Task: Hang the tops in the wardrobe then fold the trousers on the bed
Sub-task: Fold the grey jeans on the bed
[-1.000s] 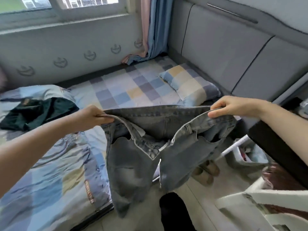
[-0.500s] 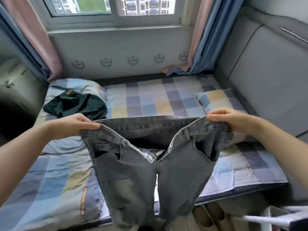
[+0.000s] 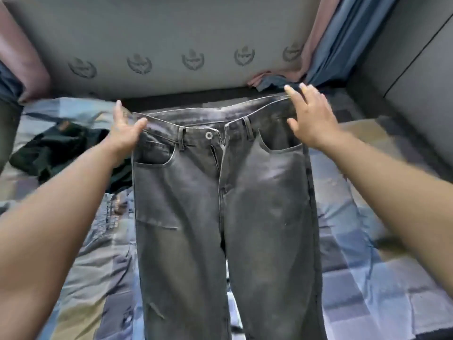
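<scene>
Grey jeans (image 3: 220, 204) flat on checked bed (image 3: 382, 278), left hand (image 3: 125, 133) fingers spread at waistband corner, right hand (image 3: 311, 119) spread over other corner, dark green garment (image 3: 61, 148) left, bedding bare right of jeans

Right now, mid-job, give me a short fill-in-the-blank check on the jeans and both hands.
1. The grey jeans lie spread flat on the ____.
2. The right hand has its fingers ____ over the waistband.
3. The fly of the jeans is ____.
4. The dark green garment lies to the ____ of the left hand.

Missing words: bed; straight; open; left
</scene>
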Demonstrator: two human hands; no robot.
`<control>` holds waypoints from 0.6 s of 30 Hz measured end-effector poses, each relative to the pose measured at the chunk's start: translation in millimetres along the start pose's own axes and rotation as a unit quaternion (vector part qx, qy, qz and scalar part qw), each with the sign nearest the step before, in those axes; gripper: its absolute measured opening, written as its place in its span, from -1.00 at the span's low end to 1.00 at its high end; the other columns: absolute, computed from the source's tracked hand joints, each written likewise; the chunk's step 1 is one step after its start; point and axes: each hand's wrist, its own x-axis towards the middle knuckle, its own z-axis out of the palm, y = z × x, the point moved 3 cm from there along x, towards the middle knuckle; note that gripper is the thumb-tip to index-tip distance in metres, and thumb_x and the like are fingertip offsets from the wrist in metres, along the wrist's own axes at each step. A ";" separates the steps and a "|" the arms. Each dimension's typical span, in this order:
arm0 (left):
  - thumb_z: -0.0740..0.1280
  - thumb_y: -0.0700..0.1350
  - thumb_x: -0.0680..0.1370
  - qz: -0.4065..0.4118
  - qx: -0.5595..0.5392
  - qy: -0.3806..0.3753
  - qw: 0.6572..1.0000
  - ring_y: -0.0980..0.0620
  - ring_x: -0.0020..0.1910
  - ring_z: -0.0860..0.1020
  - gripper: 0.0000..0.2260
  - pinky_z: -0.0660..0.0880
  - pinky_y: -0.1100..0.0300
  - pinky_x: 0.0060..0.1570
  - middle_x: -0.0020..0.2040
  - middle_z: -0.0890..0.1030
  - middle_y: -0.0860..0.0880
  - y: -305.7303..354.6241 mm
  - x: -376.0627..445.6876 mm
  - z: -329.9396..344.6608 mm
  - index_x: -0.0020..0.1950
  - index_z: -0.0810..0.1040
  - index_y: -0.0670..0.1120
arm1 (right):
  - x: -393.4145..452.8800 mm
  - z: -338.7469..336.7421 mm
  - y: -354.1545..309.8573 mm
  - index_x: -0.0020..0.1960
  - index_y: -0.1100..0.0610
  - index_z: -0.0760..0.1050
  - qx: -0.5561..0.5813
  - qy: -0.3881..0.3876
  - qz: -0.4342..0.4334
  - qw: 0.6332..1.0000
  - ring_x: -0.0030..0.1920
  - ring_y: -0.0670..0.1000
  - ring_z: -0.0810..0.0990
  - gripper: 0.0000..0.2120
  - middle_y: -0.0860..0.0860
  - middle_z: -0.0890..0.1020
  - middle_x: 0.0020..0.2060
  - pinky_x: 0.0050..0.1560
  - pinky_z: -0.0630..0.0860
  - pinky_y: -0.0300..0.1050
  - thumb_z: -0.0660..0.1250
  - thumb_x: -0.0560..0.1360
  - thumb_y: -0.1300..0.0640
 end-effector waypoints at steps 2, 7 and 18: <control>0.36 -0.08 0.58 -0.042 0.059 -0.020 0.997 -0.08 0.55 0.11 -0.22 0.08 0.05 0.52 0.59 0.08 -0.17 -103.8 9.8 71.1 0.61 -0.09 -0.10 | -19.1 119.4 12.2 0.55 0.08 0.10 0.035 -0.046 0.056 0.997 0.52 0.17 0.10 -0.35 0.18 0.17 0.51 0.49 0.08 0.06 0.27 0.53 0.20; 0.43 -0.10 0.52 -0.175 0.206 -0.170 0.948 -0.21 0.52 0.15 -0.27 0.13 -0.06 0.48 0.54 0.17 -0.29 -336.6 -85.7 187.3 0.57 0.12 -0.22 | -186.6 340.3 46.8 0.51 0.15 0.14 0.084 -0.305 0.152 0.936 0.40 0.19 0.33 -0.40 0.19 0.31 0.44 0.36 0.29 0.03 0.28 0.54 0.13; 0.52 -0.28 0.41 -0.417 0.128 -0.086 0.896 -0.28 0.23 0.52 -0.48 0.42 -0.16 0.29 0.25 0.55 -0.34 -505.2 -275.6 187.5 0.31 0.44 -0.33 | -396.3 442.2 113.8 0.35 0.30 0.33 0.173 -0.391 0.460 0.778 0.28 0.24 0.46 -0.38 0.23 0.49 0.29 0.22 0.42 0.03 0.36 0.50 -0.10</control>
